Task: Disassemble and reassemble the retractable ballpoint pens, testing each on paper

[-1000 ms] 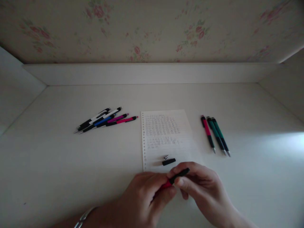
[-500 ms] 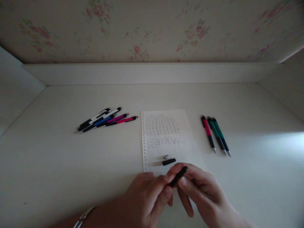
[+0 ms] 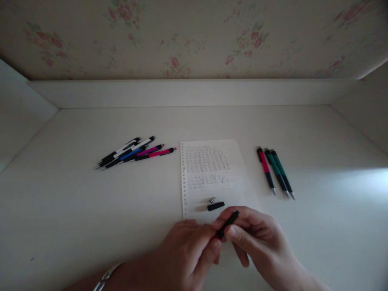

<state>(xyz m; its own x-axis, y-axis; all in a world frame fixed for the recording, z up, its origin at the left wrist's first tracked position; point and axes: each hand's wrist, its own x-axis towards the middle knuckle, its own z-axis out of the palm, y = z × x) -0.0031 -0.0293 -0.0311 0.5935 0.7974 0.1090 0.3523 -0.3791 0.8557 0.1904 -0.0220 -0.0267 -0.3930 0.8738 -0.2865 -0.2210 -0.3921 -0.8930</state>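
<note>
Between my two hands is a pen part (image 3: 229,223), black with a bit of red at its lower end. My left hand (image 3: 194,252) pinches the red end, most of which its fingers hide. The thumb and fingers of my right hand (image 3: 260,238) close around the black section. Just beyond my fingers, a black pen grip sleeve (image 3: 216,206) and a small silver cone tip (image 3: 212,199) lie on a lined, handwritten sheet of paper (image 3: 209,161).
Left of the paper lies a fanned pile of several pens, among them a pink pen (image 3: 156,154) and a blue pen (image 3: 129,157). To its right are a pink pen (image 3: 266,169) and two green pens (image 3: 277,171). A white ledge (image 3: 194,93) runs along the back.
My right hand's fingers have shifted slightly on the black section, and its lower fingers have curled up a little. The loose parts and other pens lie where they were.
</note>
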